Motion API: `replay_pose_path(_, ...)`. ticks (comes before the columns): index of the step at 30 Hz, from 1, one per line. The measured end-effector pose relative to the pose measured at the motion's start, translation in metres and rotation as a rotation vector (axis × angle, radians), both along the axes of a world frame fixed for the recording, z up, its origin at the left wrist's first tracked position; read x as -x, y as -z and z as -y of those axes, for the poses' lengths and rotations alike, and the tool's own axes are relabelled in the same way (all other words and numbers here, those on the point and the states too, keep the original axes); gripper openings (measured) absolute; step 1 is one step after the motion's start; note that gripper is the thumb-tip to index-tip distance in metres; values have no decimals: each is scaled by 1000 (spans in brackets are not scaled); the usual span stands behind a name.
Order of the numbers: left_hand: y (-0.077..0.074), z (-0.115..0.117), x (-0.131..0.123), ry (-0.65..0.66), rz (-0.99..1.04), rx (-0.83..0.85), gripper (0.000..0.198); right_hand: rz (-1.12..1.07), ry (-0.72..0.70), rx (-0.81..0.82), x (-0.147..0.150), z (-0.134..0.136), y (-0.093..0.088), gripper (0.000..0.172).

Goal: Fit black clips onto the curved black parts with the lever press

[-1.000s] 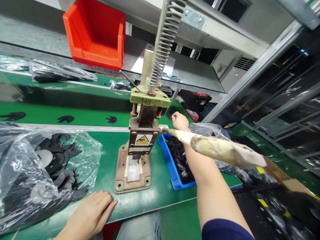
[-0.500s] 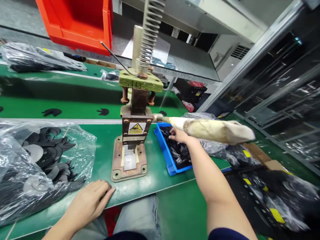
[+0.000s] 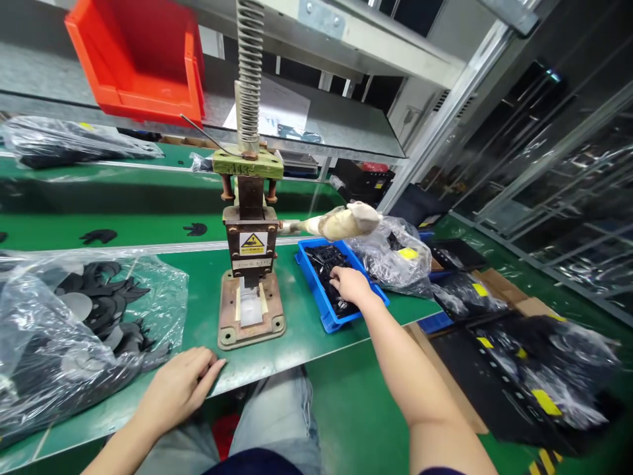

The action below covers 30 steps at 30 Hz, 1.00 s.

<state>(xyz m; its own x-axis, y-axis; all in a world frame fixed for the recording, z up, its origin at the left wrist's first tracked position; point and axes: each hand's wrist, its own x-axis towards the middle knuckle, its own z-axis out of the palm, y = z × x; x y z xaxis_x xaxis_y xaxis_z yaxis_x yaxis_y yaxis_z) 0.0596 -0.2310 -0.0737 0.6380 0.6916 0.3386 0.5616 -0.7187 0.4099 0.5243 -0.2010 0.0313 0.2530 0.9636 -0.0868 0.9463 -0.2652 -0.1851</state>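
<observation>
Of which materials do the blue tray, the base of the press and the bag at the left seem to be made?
Blue tray: probably moulded plastic; uniform colour, slight gloss.
Base of the press: likely metal; worn, brownish surface, perhaps paint or rust.
Bag at the left: thin, clear plastic film; wrinkles, bright glints.

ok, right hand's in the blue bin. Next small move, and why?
I'd probably pinch one dark part with the right hand and lift it from the blue bin: the fingers reach down among many such parts, and I can't make out one clearly held. The left hand rests on the bench, near the press.
</observation>
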Motion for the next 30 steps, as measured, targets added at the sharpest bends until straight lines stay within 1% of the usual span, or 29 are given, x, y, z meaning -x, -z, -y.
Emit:
replay_pose_path(3,-3,-1,1,-11,45,53,31,-58,42,-143,-3,8,-11,36)
replay_pose_path(6,-6,-2,2,-59,111,139,32,-155,78,-302,-2,20,-24,29)
replay_pose_path(8,-13,-2,0,-97,172,194,33,-241,84,-389,7,29,-31,29)
replay_pose_path(10,-24,-3,-5,-109,242,237,30,-348,53,-428,26,39,-34,32)
replay_pose_path(12,-41,-3,-13,-88,315,260,25,-474,-30,-398,57,51,-33,35)
replay_pose_path(14,-61,-3,-23,-43,366,265,22,-603,-157,-304,95,63,-28,36)
replay_pose_path(15,-70,-3,-28,-6,368,268,25,-661,-226,-241,114,69,-25,37)
replay_pose_path(17,-86,-3,-36,74,369,266,37,-755,-346,-120,149,79,-20,40)
replay_pose_path(19,-95,-2,-40,161,363,273,41,-818,-434,-32,174,84,-15,40)
replay_pose_path(21,-98,1,-41,211,360,284,32,-876,-499,25,187,86,-10,40)
replay_pose_path(24,-95,7,-37,200,371,298,21,-959,-538,58,193,84,-4,41)
replay_pose_path(27,-90,12,-33,185,406,299,18,-1005,-527,47,194,82,3,43)
replay_pose_path(30,-87,14,-31,196,464,273,18,-1043,-526,23,196,82,11,44)
